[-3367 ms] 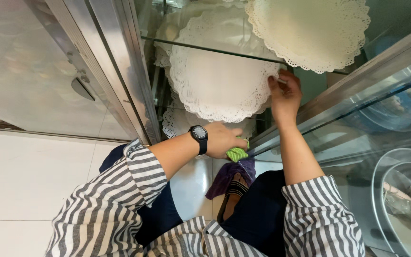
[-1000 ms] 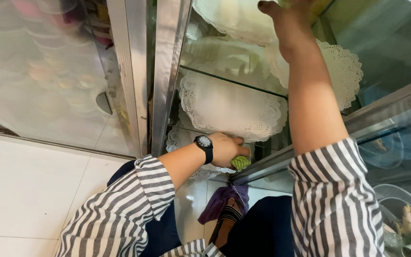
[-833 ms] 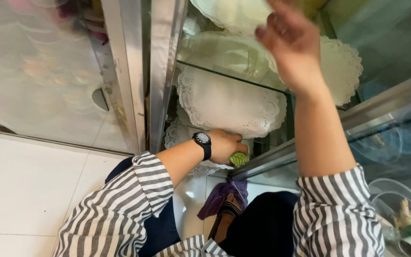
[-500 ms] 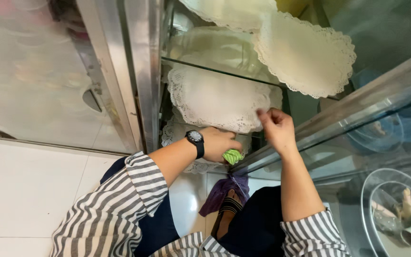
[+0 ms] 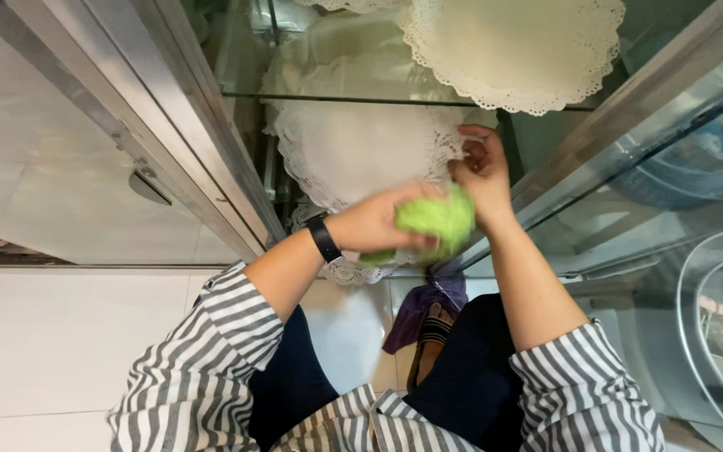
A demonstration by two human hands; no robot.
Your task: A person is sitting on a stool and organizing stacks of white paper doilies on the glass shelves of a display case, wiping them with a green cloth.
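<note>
Green cloth [image 5: 433, 219] now raised in left hand [image 5: 378, 222], beside lacy doily [image 5: 370, 151]

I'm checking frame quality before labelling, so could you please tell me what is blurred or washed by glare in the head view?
In the head view, the green cloth and the left hand gripping it are smeared by motion blur; the right hand at the edge of the lace doily is sharper; the glass panels carry pale reflections that veil what lies behind; straight metal frames bow slightly toward the edges.

Green cloth [image 5: 430, 219] motion-blurred in left hand [image 5: 376, 224], upper doily [image 5: 516, 46] cut by top edge, glass bowl [image 5: 717, 335] cropped at right.
</note>
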